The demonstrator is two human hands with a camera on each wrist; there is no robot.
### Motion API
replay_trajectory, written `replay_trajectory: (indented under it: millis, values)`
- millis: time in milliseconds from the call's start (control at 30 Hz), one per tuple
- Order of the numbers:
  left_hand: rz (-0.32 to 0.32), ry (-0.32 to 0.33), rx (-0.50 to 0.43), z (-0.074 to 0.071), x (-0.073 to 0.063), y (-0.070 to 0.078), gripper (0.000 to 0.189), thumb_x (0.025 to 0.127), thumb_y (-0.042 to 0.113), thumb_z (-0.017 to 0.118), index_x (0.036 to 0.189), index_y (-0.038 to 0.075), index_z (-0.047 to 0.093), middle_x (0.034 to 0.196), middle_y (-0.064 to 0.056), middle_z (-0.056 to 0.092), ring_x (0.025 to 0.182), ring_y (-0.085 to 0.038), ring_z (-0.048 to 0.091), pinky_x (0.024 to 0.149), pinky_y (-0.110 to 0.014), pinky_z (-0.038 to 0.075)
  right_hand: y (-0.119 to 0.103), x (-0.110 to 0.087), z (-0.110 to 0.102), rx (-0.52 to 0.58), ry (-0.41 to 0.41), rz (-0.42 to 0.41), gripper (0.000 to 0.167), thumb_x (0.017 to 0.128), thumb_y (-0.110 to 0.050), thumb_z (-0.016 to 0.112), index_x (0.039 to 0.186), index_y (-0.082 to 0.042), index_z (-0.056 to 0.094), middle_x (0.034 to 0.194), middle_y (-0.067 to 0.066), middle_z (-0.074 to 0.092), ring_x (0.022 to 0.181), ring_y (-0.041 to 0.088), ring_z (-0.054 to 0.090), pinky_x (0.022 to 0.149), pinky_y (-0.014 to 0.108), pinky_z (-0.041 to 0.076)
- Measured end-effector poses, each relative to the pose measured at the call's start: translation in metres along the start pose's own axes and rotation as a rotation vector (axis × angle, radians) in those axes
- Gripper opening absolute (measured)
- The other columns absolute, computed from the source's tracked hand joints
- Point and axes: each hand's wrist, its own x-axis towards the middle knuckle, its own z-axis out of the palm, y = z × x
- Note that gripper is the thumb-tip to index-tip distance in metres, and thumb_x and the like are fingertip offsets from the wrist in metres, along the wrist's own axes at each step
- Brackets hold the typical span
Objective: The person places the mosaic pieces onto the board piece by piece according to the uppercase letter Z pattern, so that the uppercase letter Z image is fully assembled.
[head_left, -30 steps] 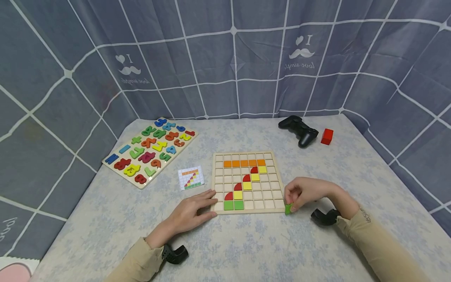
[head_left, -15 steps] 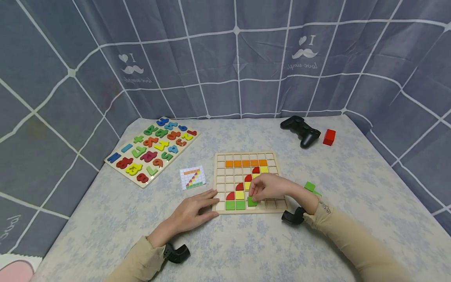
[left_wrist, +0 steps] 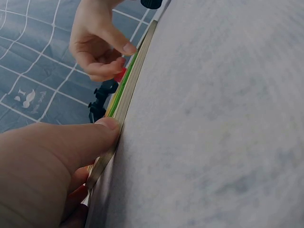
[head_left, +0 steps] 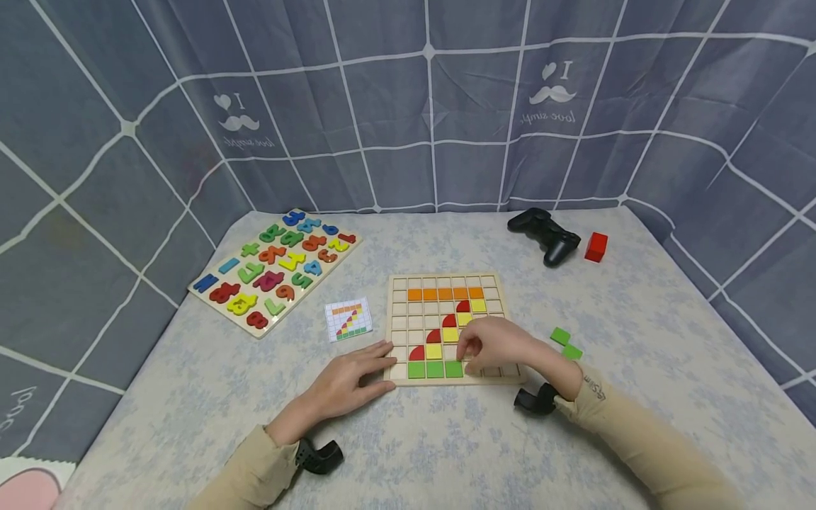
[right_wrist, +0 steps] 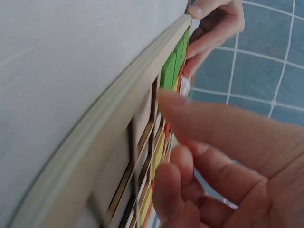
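Observation:
A wooden grid board (head_left: 395, 308) lies on the table with tiles set in its cells. Along its front row sit three green square tiles (head_left: 454, 369) side by side. Above them, red quarter-round tiles (head_left: 433, 336) and yellow square tiles (head_left: 433, 351) climb diagonally toward a row of orange tiles (head_left: 445, 294). My left hand (head_left: 347, 381) rests at the board's left front corner, fingers extended, thumb against the edge. My right hand (head_left: 500, 345) hovers over the board just right of the third green tile, fingers loosely bent and nothing between them. In the right wrist view its thumb (right_wrist: 204, 116) is close to that tile.
Two loose green tiles (head_left: 561, 336) lie right of the board. A pattern card (head_left: 348, 319) is at its left, and beyond that a number puzzle board (head_left: 274, 276). At the back right are a black game controller (head_left: 544, 236) and a red block (head_left: 596, 247).
My right hand carried a green tile from the board's right side leftward. The tile now sits third in the front row, released by the fingers. My left hand stayed in place.

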Motion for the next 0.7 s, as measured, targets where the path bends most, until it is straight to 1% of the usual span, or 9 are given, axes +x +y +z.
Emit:
replay_trajectory:
  millis: [133,267,333,467,567,700]
  values:
    - [-0.017,-0.014,0.002,0.000,0.000,0.000,0.046,0.089,0.038,0.064,0.124,0.008,0.063,0.139,-0.008,0.048,0.131,-0.018,0.040,0.102,-0.040,0.040,0.013,-0.013,-0.007,0.096,-0.021,-0.014,0.014,0.074,-0.013,0.080,0.084,-0.014,0.069,0.072,-0.007,0.058,0.066,0.010,0.053,0.061,0.025,0.047]
    - [-0.014,-0.015,0.006,0.000,0.001,0.000,0.046,0.090,0.037,0.063,0.124,0.007,0.063,0.139,-0.008,0.048,0.130,-0.020,0.041,0.102,-0.042,0.041,0.028,-0.026,-0.018,0.162,-0.043,-0.033,0.017,0.077,-0.015,0.078,0.090,-0.011,0.068,0.075,-0.005,0.060,0.068,0.011,0.055,0.062,0.024,0.049]
    - [-0.009,-0.015,0.006,0.000,0.000,0.000,0.045,0.090,0.037,0.063,0.125,0.007,0.063,0.139,-0.009,0.048,0.130,-0.021,0.041,0.101,-0.043,0.041,0.035,-0.033,-0.023,0.195,-0.057,-0.039,0.020,0.078,-0.016,0.078,0.093,-0.009,0.068,0.078,-0.004,0.061,0.071,0.011,0.057,0.064,0.025,0.049]
    - [-0.009,-0.018,0.003,0.000,0.000,0.000,0.045,0.091,0.037,0.062,0.125,0.007,0.062,0.139,-0.009,0.048,0.131,-0.022,0.041,0.102,-0.043,0.040,0.051,-0.046,-0.032,0.267,-0.074,-0.055,0.029,0.077,-0.018,0.079,0.100,-0.005,0.066,0.084,0.004,0.063,0.075,0.014,0.058,0.065,0.025,0.051]
    - [-0.007,-0.016,0.005,0.000,0.000,0.000,0.045,0.091,0.037,0.062,0.125,0.007,0.062,0.139,-0.010,0.048,0.131,-0.022,0.041,0.102,-0.042,0.040,0.062,-0.054,-0.040,0.320,-0.060,-0.063,0.035,0.076,-0.017,0.079,0.104,-0.001,0.064,0.089,0.012,0.062,0.077,0.016,0.058,0.065,0.026,0.052]
    - [-0.016,-0.019,0.002,0.000,0.001,0.000,0.046,0.090,0.038,0.062,0.125,0.008,0.062,0.139,-0.008,0.048,0.131,-0.020,0.041,0.103,-0.041,0.039,0.076,-0.060,-0.048,0.359,-0.023,-0.025,0.037,0.077,-0.014,0.078,0.107,0.002,0.062,0.093,0.015,0.061,0.078,0.017,0.058,0.065,0.026,0.051]
